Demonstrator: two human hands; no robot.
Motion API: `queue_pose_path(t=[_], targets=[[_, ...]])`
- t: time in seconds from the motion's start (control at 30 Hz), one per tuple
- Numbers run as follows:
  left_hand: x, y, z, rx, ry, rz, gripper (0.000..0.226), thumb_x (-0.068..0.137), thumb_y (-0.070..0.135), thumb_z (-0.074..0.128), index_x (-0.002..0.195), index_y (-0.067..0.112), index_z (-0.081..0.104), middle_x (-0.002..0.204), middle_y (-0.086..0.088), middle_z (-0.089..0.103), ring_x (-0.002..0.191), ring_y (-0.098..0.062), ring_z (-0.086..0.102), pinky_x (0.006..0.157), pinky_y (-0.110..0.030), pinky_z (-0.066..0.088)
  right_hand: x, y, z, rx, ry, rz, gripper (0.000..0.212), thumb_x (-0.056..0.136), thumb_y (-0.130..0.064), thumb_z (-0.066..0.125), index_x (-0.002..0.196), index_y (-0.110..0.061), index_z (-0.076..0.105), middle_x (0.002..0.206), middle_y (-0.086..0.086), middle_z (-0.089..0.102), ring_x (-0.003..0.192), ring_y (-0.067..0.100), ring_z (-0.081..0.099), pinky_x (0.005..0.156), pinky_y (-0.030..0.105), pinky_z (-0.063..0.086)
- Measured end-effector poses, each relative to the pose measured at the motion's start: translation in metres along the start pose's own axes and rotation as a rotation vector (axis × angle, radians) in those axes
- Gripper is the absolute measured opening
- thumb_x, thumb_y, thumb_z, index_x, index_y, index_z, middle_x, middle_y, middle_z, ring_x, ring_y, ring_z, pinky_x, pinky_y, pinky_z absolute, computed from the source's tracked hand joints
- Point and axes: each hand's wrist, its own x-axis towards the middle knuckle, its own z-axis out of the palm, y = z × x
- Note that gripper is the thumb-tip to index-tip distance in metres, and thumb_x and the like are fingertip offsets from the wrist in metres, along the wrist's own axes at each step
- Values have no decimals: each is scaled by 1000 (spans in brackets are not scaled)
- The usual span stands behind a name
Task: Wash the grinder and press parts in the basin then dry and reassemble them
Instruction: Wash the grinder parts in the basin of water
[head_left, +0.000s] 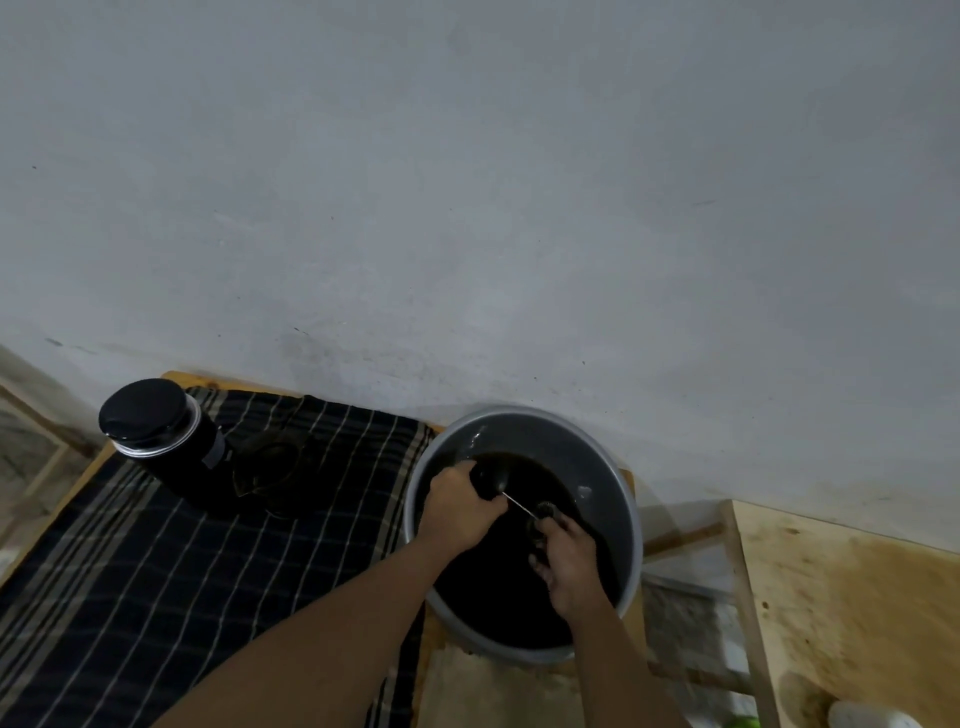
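Crowded basin, open cloth to its left

The left hand (462, 512) and right hand (571, 561), gripping the press plunger (517, 503) between them, fill the basin (587, 452); the wall (467, 208) stands just behind it. Left of the basin, flat cloth (156, 571) gives passage up to the cord (270, 467) and upright grinder (156, 431).

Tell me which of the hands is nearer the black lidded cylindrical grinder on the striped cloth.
Left. The left hand is at the grey round basin's side facing the black cylindrical grinder; the right hand lies further right.

Forearms extended — left hand (460, 512) and right hand (571, 566) close together, each grip curled round the plunger (491, 477).
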Motion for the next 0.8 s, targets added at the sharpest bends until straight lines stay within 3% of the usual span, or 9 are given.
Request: queue_pose_path(t=[0.07, 0.17, 0.23, 0.33, 0.4, 0.53, 0.7, 0.8], targets=[[1, 2, 0, 12, -41, -100, 31, 82, 31, 81, 106, 10, 75, 99, -5, 75, 93, -20, 72, 73, -23, 53, 2, -4, -1, -150, 46, -186, 32, 99, -6, 59, 121, -29, 66, 108, 1, 71, 101, 20, 66, 92, 41, 57], [3, -1, 4, -30, -104, -245, 27, 87, 33, 78, 92, 8, 72, 93, -12, 74, 80, -23, 72, 64, -30, 58, 4, -9, -2, -454, 86, -375, 34, 99, -8, 61, 132, -16, 66, 111, 2, 74, 105, 24, 69, 100, 48, 55], [3, -4, 6, -84, -137, -325, 25, 91, 32, 75, 89, 9, 66, 93, -15, 73, 77, -25, 70, 60, -32, 57, 2, -13, -4, -568, 99, -449, 35, 98, -8, 63, 133, -14, 67, 119, 2, 73, 115, 21, 65, 109, 41, 48], [8, -15, 7, -99, -151, -377, 22, 97, 26, 69, 98, 5, 65, 89, -10, 66, 77, -22, 64, 63, -32, 58, -11, -29, -7, -483, -61, -374, 27, 98, -14, 65, 120, -28, 73, 112, -7, 74, 113, 15, 65, 107, 37, 49], [9, -20, 7, -148, -168, -380, 26, 96, 21, 72, 113, 2, 65, 93, -8, 65, 82, -21, 64, 63, -29, 54, -15, -33, -7, -392, -16, -395, 17, 98, -23, 66, 111, -28, 76, 108, -6, 75, 109, 13, 66, 108, 42, 49], [10, -14, 14, -304, -98, -346, 36, 95, 15, 74, 130, 10, 66, 107, -8, 71, 91, -22, 67, 68, -26, 55, -23, -38, 0, -479, 148, -538, 30, 102, -22, 60, 130, -14, 68, 148, 3, 53, 138, 20, 48, 118, 34, 32], [7, -17, 17, -246, -94, -416, 25, 92, 17, 76, 113, 7, 67, 98, -13, 71, 86, -27, 68, 67, -38, 60, -29, -43, 4, -511, 67, -497, 34, 103, -24, 56, 134, -14, 65, 135, -2, 62, 131, 18, 53, 117, 35, 36], [4, -20, 14, -223, -67, -407, 23, 94, 16, 73, 111, 4, 66, 97, -14, 69, 87, -28, 68, 71, -38, 61, -29, -43, 3, -493, 21, -430, 26, 105, -31, 52, 114, -19, 74, 111, -1, 73, 109, 18, 65, 107, 44, 47]])
